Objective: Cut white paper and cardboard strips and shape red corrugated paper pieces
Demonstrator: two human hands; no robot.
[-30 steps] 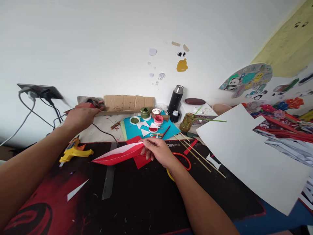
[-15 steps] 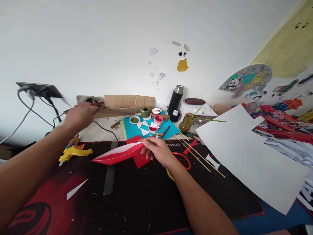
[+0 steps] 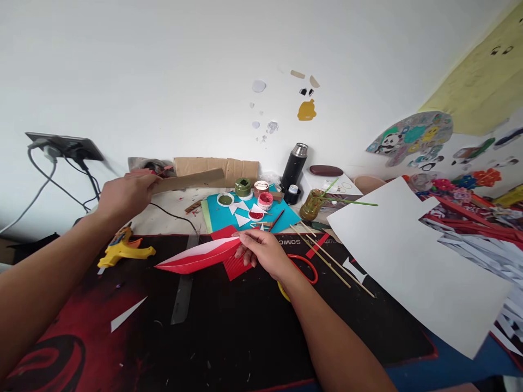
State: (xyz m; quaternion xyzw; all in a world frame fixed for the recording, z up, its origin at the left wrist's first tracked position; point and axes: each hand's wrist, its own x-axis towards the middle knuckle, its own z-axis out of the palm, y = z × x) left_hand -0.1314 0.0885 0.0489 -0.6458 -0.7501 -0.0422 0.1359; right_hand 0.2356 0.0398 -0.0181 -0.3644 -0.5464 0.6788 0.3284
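Right hand (image 3: 261,249) pinching red-and-white paper piece (image 3: 200,256) at its two-o'clock end; left hand (image 3: 127,195), toward ten o'clock, apparently pinching cardboard strip (image 3: 191,180).

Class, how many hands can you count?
2: left hand, holding a cardboard strip near the wall; right hand, holding a red-and-white paper piece above the desk mat.

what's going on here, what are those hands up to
A person's right hand holds a red and white paper piece by one end, above a dark mat. The left hand appears to grip one end of a brown strip. A yellow glue gun lies to the left, and a pot of red paint stands on a blue sheet.
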